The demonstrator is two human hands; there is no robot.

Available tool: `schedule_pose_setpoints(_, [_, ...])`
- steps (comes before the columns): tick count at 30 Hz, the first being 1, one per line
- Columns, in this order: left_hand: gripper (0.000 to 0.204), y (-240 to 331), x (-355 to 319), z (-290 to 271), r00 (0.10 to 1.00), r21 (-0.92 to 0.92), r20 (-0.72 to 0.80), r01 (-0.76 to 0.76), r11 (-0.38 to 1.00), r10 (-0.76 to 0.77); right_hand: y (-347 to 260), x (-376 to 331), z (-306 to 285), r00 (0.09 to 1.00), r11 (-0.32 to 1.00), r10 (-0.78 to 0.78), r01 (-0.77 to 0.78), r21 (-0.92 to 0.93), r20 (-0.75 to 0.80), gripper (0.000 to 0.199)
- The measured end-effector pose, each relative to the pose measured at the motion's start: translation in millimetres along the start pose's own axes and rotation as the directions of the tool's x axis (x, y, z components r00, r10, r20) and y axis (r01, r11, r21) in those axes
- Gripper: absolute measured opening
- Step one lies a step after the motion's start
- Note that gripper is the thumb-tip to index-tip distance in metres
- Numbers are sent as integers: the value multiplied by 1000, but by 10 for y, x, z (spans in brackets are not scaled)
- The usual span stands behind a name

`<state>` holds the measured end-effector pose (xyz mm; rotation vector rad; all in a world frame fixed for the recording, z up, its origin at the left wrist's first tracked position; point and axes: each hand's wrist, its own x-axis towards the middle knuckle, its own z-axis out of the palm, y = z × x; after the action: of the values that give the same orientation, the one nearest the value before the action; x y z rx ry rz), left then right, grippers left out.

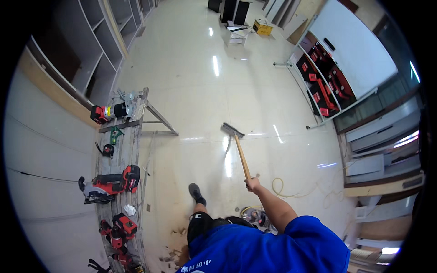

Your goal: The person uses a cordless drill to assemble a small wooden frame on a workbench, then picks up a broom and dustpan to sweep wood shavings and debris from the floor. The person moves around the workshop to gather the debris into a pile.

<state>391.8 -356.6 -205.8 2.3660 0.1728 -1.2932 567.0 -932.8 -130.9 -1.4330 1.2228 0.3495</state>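
A blue sleeve (291, 241) fills the lower edge, closest to the camera, and from it the person's right hand (253, 184) reaches forward, its fingers wrapped tight around the end of a wooden handle. This belongs to a broom (237, 144), which slants away across the glossy pale floor (200, 82), with its dark bristle head resting on the tiles ahead, well out from the body, a grip that suits long sweeping strokes. The left hand is not visible. One leg with a dark shoe (196, 193) is stepped forward. Wood scraps (175, 245) lie scattered near the feet, and a yellow cable (284, 189) coils just beside the arm. To the left, a plank bench (123, 159) carries red power tools, including a circular saw (107, 185), laid out of the way of the floor.
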Motion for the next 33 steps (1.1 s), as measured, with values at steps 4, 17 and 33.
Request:
schedule_pose_setpoints(4, [21, 503, 792, -852, 995, 132, 0, -103, 986, 104, -1046, 217, 59, 996, 990, 79, -82, 112, 28, 21])
schedule_pose_setpoints(17, [41, 5563, 2487, -3389, 955, -702, 128, -104, 705, 268, -4123, 1913, -381, 995, 992, 46, -56, 116, 87, 26])
schedule_pose_setpoints(33, [12, 9330, 4050, -1688, 832, -836, 484, 531, -136, 271, -4754, 4503, -507, 933, 876, 209, -45, -480, 294, 55])
